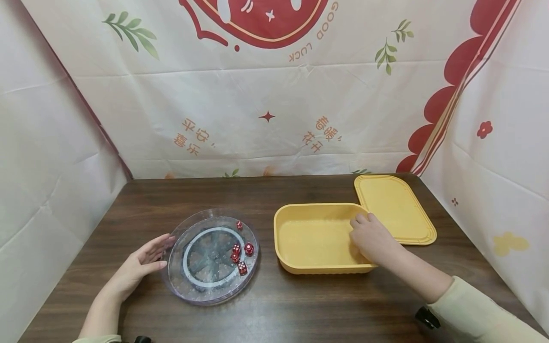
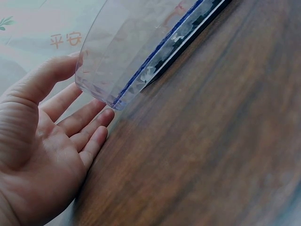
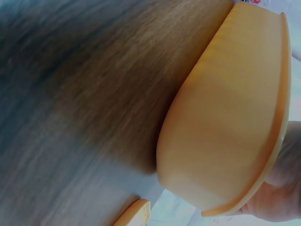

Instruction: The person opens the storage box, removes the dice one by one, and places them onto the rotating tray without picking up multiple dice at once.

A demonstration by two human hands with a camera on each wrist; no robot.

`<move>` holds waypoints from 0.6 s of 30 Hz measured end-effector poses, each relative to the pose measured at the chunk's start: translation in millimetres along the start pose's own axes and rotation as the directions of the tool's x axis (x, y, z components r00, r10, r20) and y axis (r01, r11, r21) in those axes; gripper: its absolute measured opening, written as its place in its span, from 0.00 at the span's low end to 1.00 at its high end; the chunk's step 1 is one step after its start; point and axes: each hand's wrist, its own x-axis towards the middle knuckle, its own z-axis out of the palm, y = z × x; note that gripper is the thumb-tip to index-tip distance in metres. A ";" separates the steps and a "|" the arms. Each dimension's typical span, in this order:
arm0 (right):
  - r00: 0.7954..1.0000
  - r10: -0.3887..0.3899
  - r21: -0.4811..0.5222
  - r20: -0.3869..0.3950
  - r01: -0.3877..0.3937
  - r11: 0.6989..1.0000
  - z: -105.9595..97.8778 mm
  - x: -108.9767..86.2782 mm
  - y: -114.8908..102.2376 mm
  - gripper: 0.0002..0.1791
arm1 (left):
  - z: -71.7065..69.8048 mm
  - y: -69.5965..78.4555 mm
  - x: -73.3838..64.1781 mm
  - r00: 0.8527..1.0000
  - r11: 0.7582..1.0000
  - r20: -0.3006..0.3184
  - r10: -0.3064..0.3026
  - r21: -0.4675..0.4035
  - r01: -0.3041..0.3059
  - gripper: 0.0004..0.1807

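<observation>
A clear round tray [image 1: 212, 297] with a pale ring on its floor stands at the left. Several red dice [image 1: 242, 268] lie in it, mostly near its right side. At the tray's left edge is my left hand [image 1: 139, 264], thumb and fingers spread and relaxed; the left wrist view has its fingertips right at the clear wall [image 2: 117, 52]. My right hand [image 1: 373, 238] reaches over the right end of a yellow rectangular box [image 1: 317, 238], fingers bent down inside it. In the right wrist view the box wall [image 3: 221, 117] hides those fingertips, so I cannot tell whether they hold anything.
A yellow lid [image 1: 394, 209] lies flat behind and to the right of the box, partly behind its corner. Both containers stand on a dark wood table [image 1: 274, 309]. Printed white cloth [image 1: 240, 109] hangs at the back and along both sides.
</observation>
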 end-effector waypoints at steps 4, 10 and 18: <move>1.000 -0.001 -0.013 -0.006 0.001 1.000 0.9 0.0 -0.2 0.12 | 0.3 -0.2 0.0 1.000 1.000 -0.002 0.002 -0.006 -0.002 0.32; 1.000 0.005 -0.041 0.015 -0.004 0.999 2.3 -0.1 0.0 0.14 | 0.4 0.2 -0.2 1.000 1.000 -0.001 0.008 -0.006 -0.008 0.32; 1.000 -0.004 -0.061 -0.007 0.004 0.998 -1.0 0.6 0.6 0.10 | 0.3 0.2 0.0 1.000 1.000 0.006 0.009 -0.012 -0.009 0.32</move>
